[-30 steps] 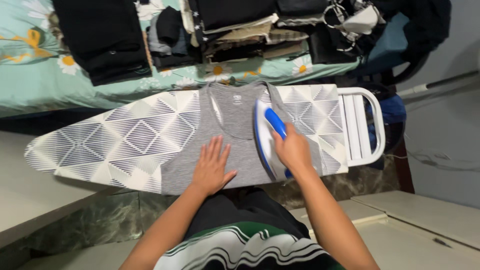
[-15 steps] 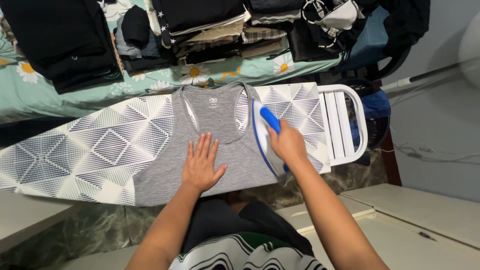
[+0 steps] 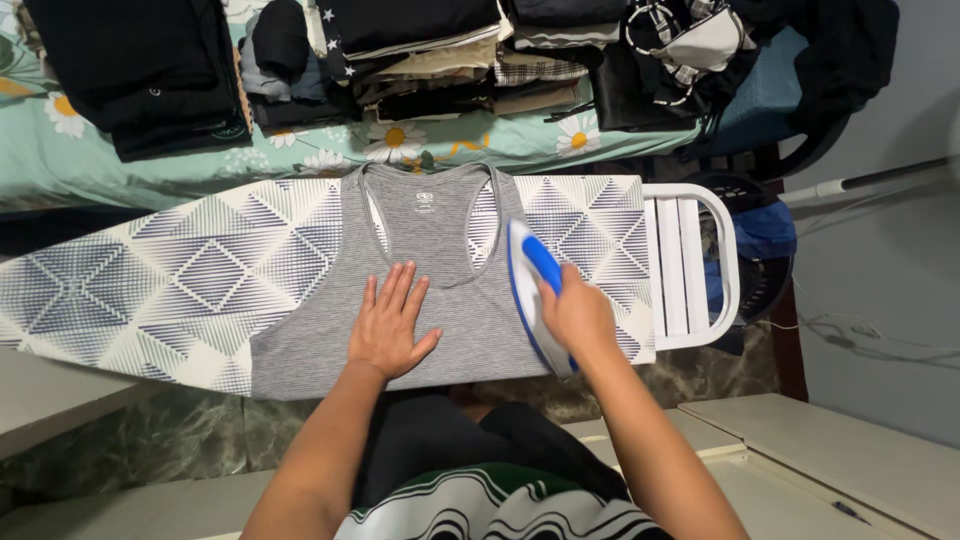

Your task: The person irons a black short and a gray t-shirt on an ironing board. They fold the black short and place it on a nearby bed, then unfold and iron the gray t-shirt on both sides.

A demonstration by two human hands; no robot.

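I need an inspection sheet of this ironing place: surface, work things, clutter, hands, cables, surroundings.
Surface: ironing board with patterned cover, white rest at one end.
Work things: grey top lying flat on the board; blue and white iron on it.
Clutter: folded clothes piled on the flowered bedsheet.
Hands: left hand flat on the top; right hand gripping the iron.
Cables: a thin cable on the floor.
Surroundings: grey floor.

A home bedroom: a bed (image 3: 120,170) with a floral sheet carries stacks of folded clothes (image 3: 440,60) behind an ironing board (image 3: 180,290).
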